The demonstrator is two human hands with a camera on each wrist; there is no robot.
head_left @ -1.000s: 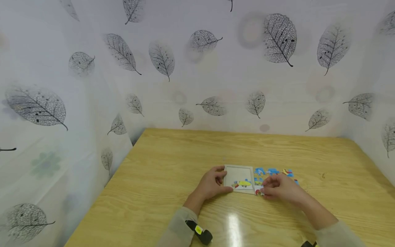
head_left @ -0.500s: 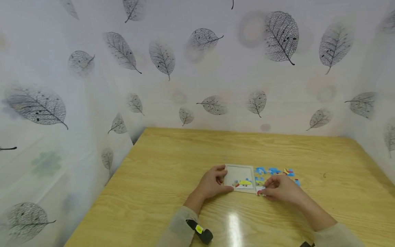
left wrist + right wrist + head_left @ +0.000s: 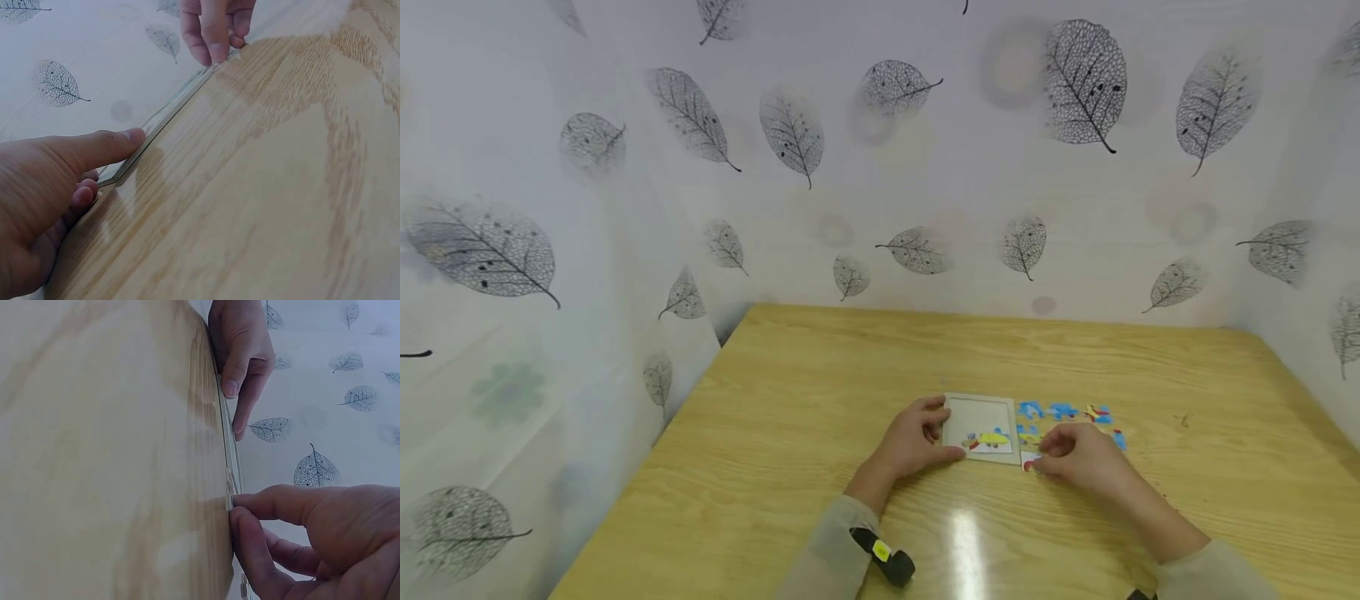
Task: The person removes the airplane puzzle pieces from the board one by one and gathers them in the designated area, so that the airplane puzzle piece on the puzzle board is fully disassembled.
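A square jigsaw tray (image 3: 977, 410) lies on the table, with a few joined yellow, red and white pieces (image 3: 992, 442) along its near side. My left hand (image 3: 912, 439) holds the tray's left side, thumb at the near corner and fingers at the far one; the left wrist view shows the thumb (image 3: 119, 145) on the rim. Just outside the tray's near right corner, my right hand (image 3: 1088, 458) pinches a white and red puzzle piece (image 3: 1028, 462) between thumb and forefinger. The fingers cover part of that piece. In the right wrist view it appears only edge-on.
Several loose blue, yellow and red puzzle pieces (image 3: 1063, 411) lie right of the tray, some partly behind my right hand. The wooden table (image 3: 820, 375) meets leaf-printed cloth (image 3: 925, 183) at the back and sides. A black wrist camera (image 3: 891, 565) sits on the left sleeve.
My right fingers have slid slightly right, and a little more of the piece's white and red face shows. The left hand keeps its hold on the tray. The head view has tilted slightly.
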